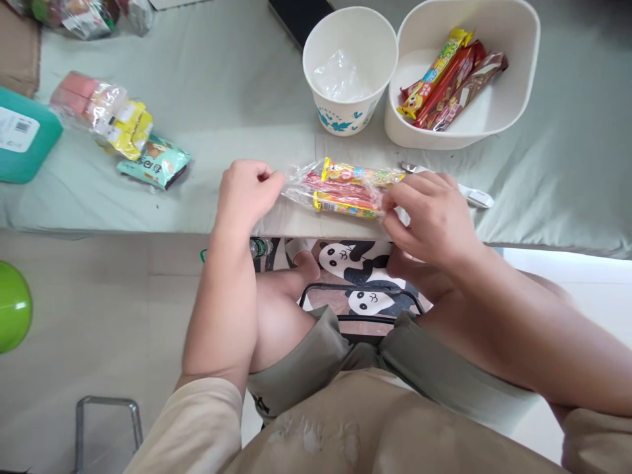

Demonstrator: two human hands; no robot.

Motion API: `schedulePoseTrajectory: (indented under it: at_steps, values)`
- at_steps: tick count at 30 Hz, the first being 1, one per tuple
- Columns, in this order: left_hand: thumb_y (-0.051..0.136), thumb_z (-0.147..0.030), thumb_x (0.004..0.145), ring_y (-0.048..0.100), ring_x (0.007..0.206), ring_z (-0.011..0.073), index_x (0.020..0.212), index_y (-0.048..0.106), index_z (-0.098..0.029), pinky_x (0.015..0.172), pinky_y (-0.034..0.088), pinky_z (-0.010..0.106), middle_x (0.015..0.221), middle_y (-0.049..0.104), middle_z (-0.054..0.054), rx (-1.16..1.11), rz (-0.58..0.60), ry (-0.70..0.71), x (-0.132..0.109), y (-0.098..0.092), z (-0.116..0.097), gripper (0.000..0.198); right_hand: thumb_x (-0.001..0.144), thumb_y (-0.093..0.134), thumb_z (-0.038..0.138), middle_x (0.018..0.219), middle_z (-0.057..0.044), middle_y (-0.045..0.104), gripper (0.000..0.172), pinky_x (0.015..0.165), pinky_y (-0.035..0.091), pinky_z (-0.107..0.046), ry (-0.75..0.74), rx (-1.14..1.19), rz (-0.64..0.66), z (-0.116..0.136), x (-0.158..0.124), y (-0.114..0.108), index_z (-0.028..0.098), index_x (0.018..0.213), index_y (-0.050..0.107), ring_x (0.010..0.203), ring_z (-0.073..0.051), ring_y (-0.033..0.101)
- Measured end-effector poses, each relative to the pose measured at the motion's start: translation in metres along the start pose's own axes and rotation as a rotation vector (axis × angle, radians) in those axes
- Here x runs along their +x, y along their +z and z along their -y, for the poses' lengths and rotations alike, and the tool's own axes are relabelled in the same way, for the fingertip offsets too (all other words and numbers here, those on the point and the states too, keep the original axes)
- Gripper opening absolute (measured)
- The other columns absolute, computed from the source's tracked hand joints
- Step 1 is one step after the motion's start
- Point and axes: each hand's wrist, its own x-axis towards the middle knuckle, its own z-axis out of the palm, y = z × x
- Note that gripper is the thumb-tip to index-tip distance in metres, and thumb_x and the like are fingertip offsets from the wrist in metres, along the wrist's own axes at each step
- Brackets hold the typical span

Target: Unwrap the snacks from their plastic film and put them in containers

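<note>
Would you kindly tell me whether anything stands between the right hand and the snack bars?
Only the clear plastic bag around the snack bars appears to stand between them and the right hand; nothing else visible does.

A crinkled, clear bag (297, 192) stretches from 9 to 3 o'clock near the edge of the bench (222, 85), yellow-tipped bars (345, 172) at its 12 and 6, red wrappers (345, 189) between.

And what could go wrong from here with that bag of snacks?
The bag lies near the front edge of the table, so if it tears between the left hand and the right hand, snacks might fall off. The metal-tipped tool, partly hidden by the right hand, could nick someone if it is sharp.
</note>
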Motion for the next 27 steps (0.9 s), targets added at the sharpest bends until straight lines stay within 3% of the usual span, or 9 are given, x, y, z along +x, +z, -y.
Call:
schedulePoseTrajectory:
  at_steps: [5,9,13,16,18,21,24,27]
  values:
    - [0.068,-0.018,0.073,0.051,0.061,0.0193,0.051,0.047,-0.025,0.060,0.040,0.035,0.046,0.033,-0.002,0.107,-0.069,-0.039,0.004,-0.005,0.007,0.031,0.080,0.052,0.017,0.083,-0.006,0.067,0.012,0.073,0.048,-0.039,0.250,0.182,-0.062,-0.013,-0.006,-0.003,0.025,0.085,0.059,0.078,-0.025,0.063]
    - [0.075,-0.016,0.071,0.062,0.076,0.0247,0.060,0.051,-0.026,0.071,0.050,0.037,0.051,0.047,-0.001,0.123,-0.081,-0.025,0.007,-0.004,0.009,0.028,0.076,0.053,0.016,0.082,-0.007,0.064,0.014,0.074,0.053,-0.042,0.333,0.176,-0.055,-0.020,-0.013,-0.006,0.025,0.085,0.059,0.076,-0.025,0.063]
    - [0.076,-0.025,0.082,0.066,0.098,0.0213,0.089,0.061,-0.025,0.092,0.054,0.037,0.094,0.070,0.002,0.007,-0.138,0.199,0.004,0.000,-0.001,0.017,0.082,0.055,0.026,0.115,-0.017,0.063,0.027,0.084,0.058,-0.045,0.231,0.222,-0.238,-0.014,-0.014,-0.009,0.022,0.108,0.063,0.105,-0.031,0.065]
    - [0.081,-0.025,0.080,0.066,0.108,0.0212,0.105,0.064,-0.025,0.097,0.054,0.035,0.115,0.070,0.003,-0.048,-0.003,0.321,0.001,0.009,-0.010,0.030,0.087,0.060,0.041,0.122,-0.017,0.064,0.042,0.086,0.057,-0.046,0.175,0.248,-0.200,-0.005,-0.007,-0.006,0.022,0.124,0.059,0.114,-0.034,0.063]
    - [0.083,-0.024,0.076,0.066,0.099,0.0211,0.102,0.066,-0.026,0.089,0.055,0.033,0.105,0.072,0.003,-0.041,0.083,0.286,0.001,0.014,-0.012,0.031,0.087,0.063,0.042,0.114,-0.015,0.069,0.045,0.083,0.055,-0.045,0.217,0.229,-0.069,-0.001,0.001,-0.002,0.022,0.127,0.060,0.102,-0.032,0.067]
    - [0.081,-0.023,0.076,0.063,0.079,0.0183,0.089,0.067,-0.024,0.075,0.052,0.031,0.084,0.070,0.000,-0.033,0.148,0.201,0.003,0.015,-0.012,0.019,0.088,0.058,0.033,0.085,-0.008,0.072,0.027,0.075,0.049,-0.041,0.315,0.214,0.054,-0.003,0.009,-0.002,0.022,0.110,0.069,0.076,-0.027,0.066]
    - [0.075,-0.019,0.079,0.058,0.069,0.0152,0.078,0.065,-0.023,0.067,0.048,0.029,0.074,0.066,-0.001,-0.063,0.182,0.154,0.004,0.009,-0.008,0.011,0.083,0.058,0.025,0.063,-0.002,0.063,0.014,0.070,0.044,-0.037,0.417,0.243,-0.008,-0.011,0.008,-0.010,0.023,0.089,0.070,0.061,-0.022,0.058]
    - [0.072,-0.020,0.083,0.058,0.069,0.0149,0.075,0.062,-0.023,0.066,0.047,0.029,0.072,0.065,0.000,-0.099,0.147,0.141,0.004,0.006,-0.005,0.013,0.083,0.058,0.024,0.059,0.000,0.060,0.011,0.067,0.042,-0.036,0.516,0.298,-0.100,-0.020,0.001,-0.017,0.023,0.079,0.068,0.058,-0.019,0.052]
